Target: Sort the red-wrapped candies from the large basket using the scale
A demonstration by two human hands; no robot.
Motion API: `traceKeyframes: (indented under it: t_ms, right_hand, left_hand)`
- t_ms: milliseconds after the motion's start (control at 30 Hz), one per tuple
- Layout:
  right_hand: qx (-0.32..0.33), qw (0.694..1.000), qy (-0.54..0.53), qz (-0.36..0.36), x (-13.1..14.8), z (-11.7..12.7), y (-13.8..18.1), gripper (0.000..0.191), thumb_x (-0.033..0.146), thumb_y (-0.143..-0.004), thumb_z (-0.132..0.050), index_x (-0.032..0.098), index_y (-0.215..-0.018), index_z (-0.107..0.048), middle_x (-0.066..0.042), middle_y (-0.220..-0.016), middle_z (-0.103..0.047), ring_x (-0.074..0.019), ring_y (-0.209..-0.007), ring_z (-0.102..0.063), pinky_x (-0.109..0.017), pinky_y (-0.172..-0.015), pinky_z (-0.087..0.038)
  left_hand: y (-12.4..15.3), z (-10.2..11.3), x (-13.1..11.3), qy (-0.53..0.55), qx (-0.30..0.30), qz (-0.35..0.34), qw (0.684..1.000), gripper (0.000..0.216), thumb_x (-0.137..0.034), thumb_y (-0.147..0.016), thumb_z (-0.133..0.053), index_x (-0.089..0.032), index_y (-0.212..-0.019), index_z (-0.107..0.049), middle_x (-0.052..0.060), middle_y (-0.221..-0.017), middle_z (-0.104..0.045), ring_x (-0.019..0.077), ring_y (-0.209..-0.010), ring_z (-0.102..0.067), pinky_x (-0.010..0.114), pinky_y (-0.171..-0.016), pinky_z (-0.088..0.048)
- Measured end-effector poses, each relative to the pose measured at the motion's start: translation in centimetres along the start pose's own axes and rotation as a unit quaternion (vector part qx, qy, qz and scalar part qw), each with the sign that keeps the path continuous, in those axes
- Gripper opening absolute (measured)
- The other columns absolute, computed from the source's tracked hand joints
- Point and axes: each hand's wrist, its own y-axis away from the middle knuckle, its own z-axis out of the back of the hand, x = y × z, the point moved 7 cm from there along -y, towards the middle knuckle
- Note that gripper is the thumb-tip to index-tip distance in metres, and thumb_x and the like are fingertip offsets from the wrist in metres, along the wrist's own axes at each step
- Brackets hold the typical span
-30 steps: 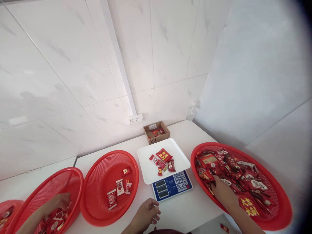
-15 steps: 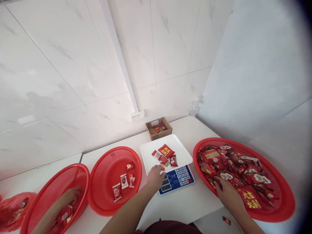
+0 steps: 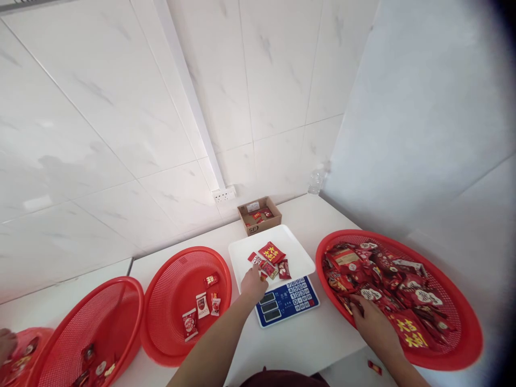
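Note:
My left hand (image 3: pixel 253 285) is over the near left of the white scale tray (image 3: pixel 296 247), its fingers bent together around a small red-and-yellow candy packet (image 3: pixel 263 276). Beside the fingertips lie a white-lettered packet (image 3: pixel 256 259), a square red packet with yellow characters (image 3: pixel 272 252), and a dark red packet (image 3: pixel 284 269). My right hand (image 3: pixel 371 318) reaches over the near left rim of the right red basket (image 3: pixel 470 328), which is full of red snack packets. Its thumb and fingers are curled closed among the packets; what they grip is hidden.
A middle red basket (image 3: pixel 159 301) holds several packets. Further left are another red basket (image 3: pixel 60 344) and a red bag (image 3: pixel 36 349), with another person's hand (image 3: pixel 7 344) above it. A cardboard box (image 3: pixel 260 219) stands behind the scale. One packet (image 3: pixel 374 367) lies below the right basket.
My left hand has shifted slightly up and left across the tray packets. My right hand stays in the basket. The other person's hand has left the left basket for the red bag.

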Motion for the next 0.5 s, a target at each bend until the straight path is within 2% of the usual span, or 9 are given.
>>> traceKeyframes:
  t_ms: [100, 200, 267, 367, 500]
  right_hand:
    - [0.005, 1.0, -0.001, -0.002, 0.1, 0.0, 0.0, 0.038, 0.034, -0.076, -0.033, 0.015, -0.098, -0.058, -0.013, -0.104, -0.064, -0.025, -0.097, -0.058, -0.037, -0.086, -0.044]
    - [0.006, 1.0, -0.005, 0.0, 0.1, 0.0, 0.0, 0.036, 0.034, -0.076, -0.034, 0.017, -0.096, -0.059, -0.012, -0.101, -0.065, -0.0247, -0.095, -0.059, -0.037, -0.086, -0.045]
    - [0.0, 1.0, -0.006, -0.004, 0.0, 0.0, -0.1, 0.034, 0.034, -0.076, -0.035, 0.019, -0.094, -0.059, -0.011, -0.101, -0.066, -0.0247, -0.095, -0.059, -0.037, -0.085, -0.045]
    - [-0.003, 1.0, -0.007, -0.005, 0.0, 0.0, -0.1, 0.034, 0.033, -0.075, -0.036, 0.019, -0.094, -0.06, -0.011, -0.102, -0.066, -0.0245, -0.096, -0.059, -0.037, -0.085, -0.045]
    - [-0.011, 1.0, -0.015, -0.003, 0.0, 0.1, -0.1, 0.035, 0.033, -0.074, -0.036, 0.018, -0.094, -0.061, -0.011, -0.101, -0.066, -0.0245, -0.095, -0.059, -0.037, -0.084, -0.045]
  left_hand:
    - [0.3, 0.0, 0.4, 0.032, 0.009, -0.004, 0.999, 0.029, -0.018, -0.079, -0.045, -0.018, -0.107, -0.054, 0.005, -0.095, -0.064, 0.0148, -0.08, -0.059, 0.023, -0.064, -0.042]
    - [0.5, 0.0, 0.0, 0.032, 0.013, -0.025, 0.999, 0.024, -0.017, -0.08, -0.043, -0.016, -0.099, -0.057, 0.006, -0.095, -0.064, 0.0146, -0.082, -0.058, 0.023, -0.068, -0.043]
    - [0.6, 0.1, -0.8, 0.014, 0.013, -0.055, 0.998, 0.028, -0.016, -0.078, -0.045, -0.016, -0.103, -0.057, 0.006, -0.103, -0.061, 0.016, -0.089, -0.057, 0.024, -0.074, -0.043]
    - [0.7, -0.1, -2.4, -0.027, 0.021, -0.107, 0.994, 0.043, -0.017, -0.077, -0.047, -0.024, -0.118, -0.051, 0.006, -0.12, -0.052, 0.0201, -0.105, -0.05, 0.03, -0.086, -0.04]
    - [0.5, -0.6, -3.5, -0.09, 0.037, -0.13, 0.987, 0.052, -0.021, -0.078, -0.047, -0.031, -0.129, -0.042, 0.008, -0.127, -0.045, 0.027, -0.111, -0.045, 0.04, -0.089, -0.039]
